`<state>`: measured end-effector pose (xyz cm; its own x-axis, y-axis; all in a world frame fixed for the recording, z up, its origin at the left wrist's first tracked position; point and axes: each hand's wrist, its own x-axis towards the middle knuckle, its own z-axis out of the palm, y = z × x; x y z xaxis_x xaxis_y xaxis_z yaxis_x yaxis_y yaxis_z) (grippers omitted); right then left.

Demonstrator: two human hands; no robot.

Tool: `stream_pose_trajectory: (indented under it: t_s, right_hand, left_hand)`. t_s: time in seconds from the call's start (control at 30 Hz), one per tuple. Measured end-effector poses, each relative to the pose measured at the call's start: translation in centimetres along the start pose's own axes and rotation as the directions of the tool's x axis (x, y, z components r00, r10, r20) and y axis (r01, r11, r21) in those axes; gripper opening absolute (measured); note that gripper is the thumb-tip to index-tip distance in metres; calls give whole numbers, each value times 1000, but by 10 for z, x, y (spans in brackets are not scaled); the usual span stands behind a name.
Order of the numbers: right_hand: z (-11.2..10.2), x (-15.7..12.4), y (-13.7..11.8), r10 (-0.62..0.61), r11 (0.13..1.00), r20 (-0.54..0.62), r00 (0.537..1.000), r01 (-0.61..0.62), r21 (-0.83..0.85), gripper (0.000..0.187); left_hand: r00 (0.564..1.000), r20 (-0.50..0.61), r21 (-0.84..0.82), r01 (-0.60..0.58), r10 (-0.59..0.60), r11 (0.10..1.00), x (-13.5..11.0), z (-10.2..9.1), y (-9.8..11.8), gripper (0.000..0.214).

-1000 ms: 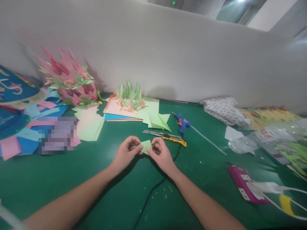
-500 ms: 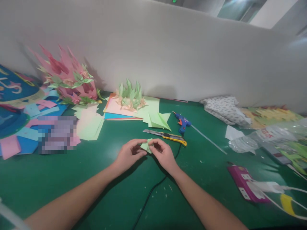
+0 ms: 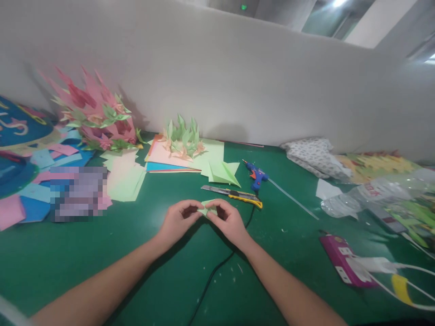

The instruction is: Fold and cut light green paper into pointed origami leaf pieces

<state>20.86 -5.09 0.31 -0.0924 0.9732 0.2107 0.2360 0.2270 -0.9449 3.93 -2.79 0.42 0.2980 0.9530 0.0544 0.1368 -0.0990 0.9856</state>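
Note:
Between both hands is a small piece of light green paper (image 3: 208, 205), partly hidden by the fingers. My left hand (image 3: 179, 222) pinches its left side between thumb and fingers. On the other side, my right hand (image 3: 228, 221) is closed on the same paper, thumb and fingertips close to those of the left. Just beyond the hands lies a yellow-handled utility knife (image 3: 243, 195) with its blade out to the left. A blue glue gun (image 3: 258, 177) with a clear glue stick rests behind the knife. Folded green paper (image 3: 224, 173) lies left of the glue gun.
A green paper crown (image 3: 183, 138) stands on stacked coloured sheets (image 3: 173, 166) by the wall. Pink paper crowns (image 3: 98, 113) and loose sheets (image 3: 127, 181) are to the left. A purple power strip (image 3: 343, 260), plastic bottle (image 3: 353, 199) and patterned cloth (image 3: 306, 156) sit right. A black cord (image 3: 214, 274) crosses the table.
My hands have shifted the green paper slightly, and it now shows at a flatter angle, with the right fingers covering more of it. The camera view has moved a little.

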Motion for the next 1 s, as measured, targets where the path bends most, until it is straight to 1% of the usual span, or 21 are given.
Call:
stream_pose_trajectory:
  t_s: [0.2,0.4,0.6,0.7,0.77,0.9,1.0]
  right_hand:
    - [0,1,-2,-22,999,-9,1000,22,-28,9]
    - [-2,1,-3,-31,998,-25,999,29,-55,9]
    - [-2,1,-5,-37,998,-19,999,36,-59,10]
    - [-1,1,-5,-26,998,-36,999,24,-60,10]
    - [-1,2,-4,-15,998,-45,999,12,-59,10]
    - [1,1,-4,4,998,-49,999,-8,-70,10]
    - [3,1,-5,13,996,-51,999,-17,-83,10]
  left_hand:
    - [999,-4,17,35,-35,999,-1,-1,3,16]
    - [1000,-9,42,11,-10,999,0,0,2,18]
    - [1000,-6,-11,-6,6,1000,-1,0,5,20]
    - [999,18,15,-49,49,999,-2,0,7,16]
    - [998,21,44,-59,58,997,-2,0,7,14]
    - [1000,13,54,0,0,999,-3,2,6,15]
    - [999,20,-34,30,-29,999,-3,2,4,18]
